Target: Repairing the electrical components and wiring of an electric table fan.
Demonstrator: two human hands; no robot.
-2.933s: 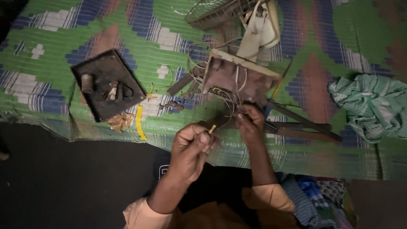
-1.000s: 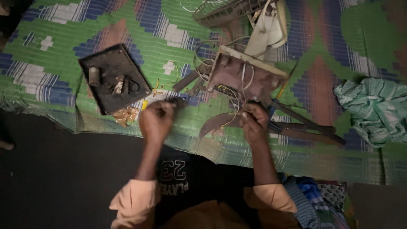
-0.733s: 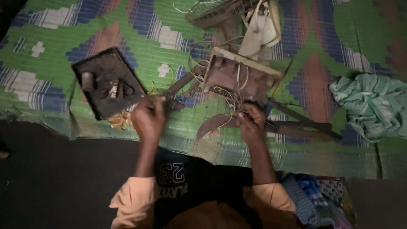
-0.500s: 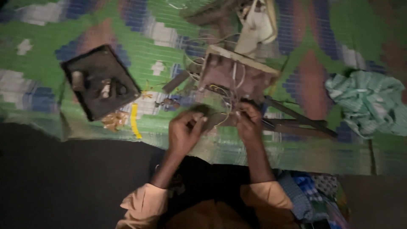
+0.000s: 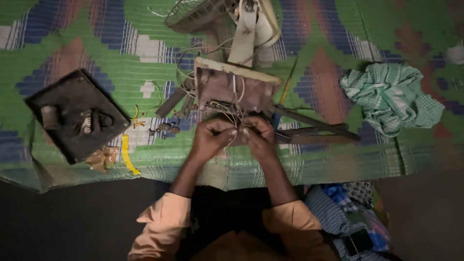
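Returned from the dark tray (image 5: 72, 113), my left hand (image 5: 210, 137) meets my right hand (image 5: 258, 137); both pinch thin wires (image 5: 235, 118) just below the opened fan base (image 5: 234, 89). Judged step: joining wires; next calls for steady twisting.

wire ends (image 5: 235, 126) hidden behind fingers (image 5: 227, 131), fan grille (image 5: 195, 14) cropped — top edge

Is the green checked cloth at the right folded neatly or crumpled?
Crumpled. The green checked cloth lies bunched in an uneven heap with many creases on the mat, apart from both hands.
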